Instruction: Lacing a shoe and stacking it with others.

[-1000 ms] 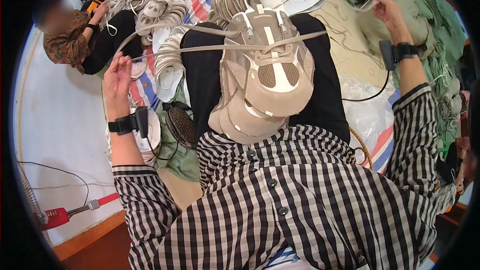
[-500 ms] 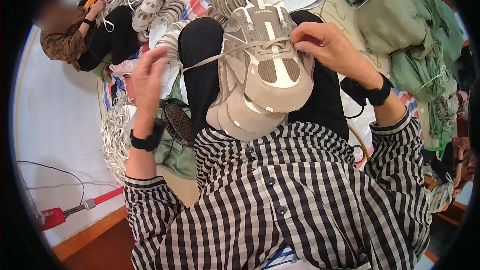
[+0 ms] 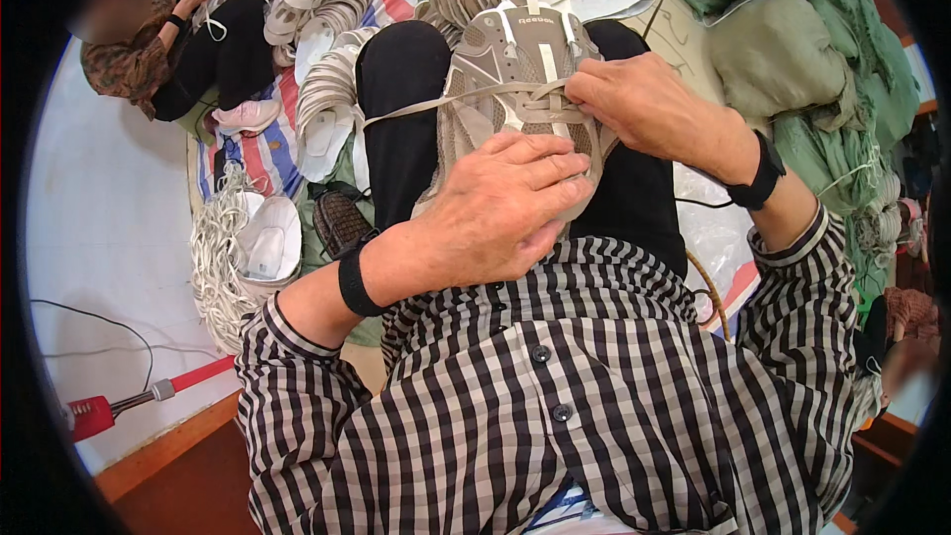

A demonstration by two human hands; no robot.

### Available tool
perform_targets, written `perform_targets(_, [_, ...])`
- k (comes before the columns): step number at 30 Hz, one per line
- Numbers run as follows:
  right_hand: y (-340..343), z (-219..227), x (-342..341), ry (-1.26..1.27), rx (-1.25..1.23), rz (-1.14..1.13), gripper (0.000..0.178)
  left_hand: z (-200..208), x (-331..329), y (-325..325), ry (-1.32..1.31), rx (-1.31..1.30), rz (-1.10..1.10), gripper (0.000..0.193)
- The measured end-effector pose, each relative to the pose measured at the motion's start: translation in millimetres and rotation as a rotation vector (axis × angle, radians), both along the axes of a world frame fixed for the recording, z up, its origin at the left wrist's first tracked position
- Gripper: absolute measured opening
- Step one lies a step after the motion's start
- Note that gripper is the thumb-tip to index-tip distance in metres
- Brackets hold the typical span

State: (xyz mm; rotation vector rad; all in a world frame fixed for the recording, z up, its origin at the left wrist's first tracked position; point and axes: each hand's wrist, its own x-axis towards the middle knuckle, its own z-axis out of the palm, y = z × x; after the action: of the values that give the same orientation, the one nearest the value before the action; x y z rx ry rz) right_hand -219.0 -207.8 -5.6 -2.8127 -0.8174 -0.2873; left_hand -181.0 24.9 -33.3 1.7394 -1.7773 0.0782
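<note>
A beige and grey shoe upper (image 3: 485, 57) lies across my lap between my black-trousered knees, its toe toward me. Beneath it are further uppers, now mostly covered. A flat beige shoelace (image 3: 416, 106) crosses the upper through its eyelets, and one length runs off left over my knee. My right hand (image 3: 644, 104) is closed at the right eyelet edge, fingertips pinching the lace. Over the toe lies my left hand (image 3: 505, 203), fingers stretched out and resting on the upper, with nothing seen in them; its thumb side is partly hidden.
Bundles of pale laces (image 3: 220, 272) lie at the left beside a white cupped piece (image 3: 270, 238). Stacked uppers (image 3: 332, 89) stand beyond my left knee. Green cloth (image 3: 792, 50) is heaped at the far right. Another person (image 3: 129, 59) sits at the upper left.
My left hand has swung in from the left, where it was raised and blurred, onto the shoe's toe. My right hand has shifted slightly left and stays at the lace.
</note>
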Motion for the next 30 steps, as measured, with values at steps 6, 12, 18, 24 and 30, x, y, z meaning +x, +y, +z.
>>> perform_targets(6, [5.9, 4.1, 1.3, -0.037, -0.293, 0.083, 0.025, 1.0, -2.0, -0.5, -0.007, -0.005, 0.020, 0.040])
perform_targets(12, [3.7, -14.9, 0.8, -0.306, -0.312, 0.069, 0.017, 3.6, -3.0, 0.1, 0.039, 0.006, 0.022, 0.042])
perform_targets(18, [7.5, -21.4, -17.9, -0.453, -0.156, 0.031, 0.019, 4.2, -5.5, 0.2, 0.057, 0.005, 0.015, 0.042])
perform_targets(24, [0.1, -22.3, -34.5, -0.084, 0.305, -0.316, 0.021, 1.2, -4.3, 2.5, 0.047, 0.012, 0.043, 0.042])
perform_targets(30, [2.5, -25.8, -25.9, 0.010, 0.379, -0.228, 0.019, 0.6, -4.9, 1.0, 0.038, 0.009, 0.038, 0.041])
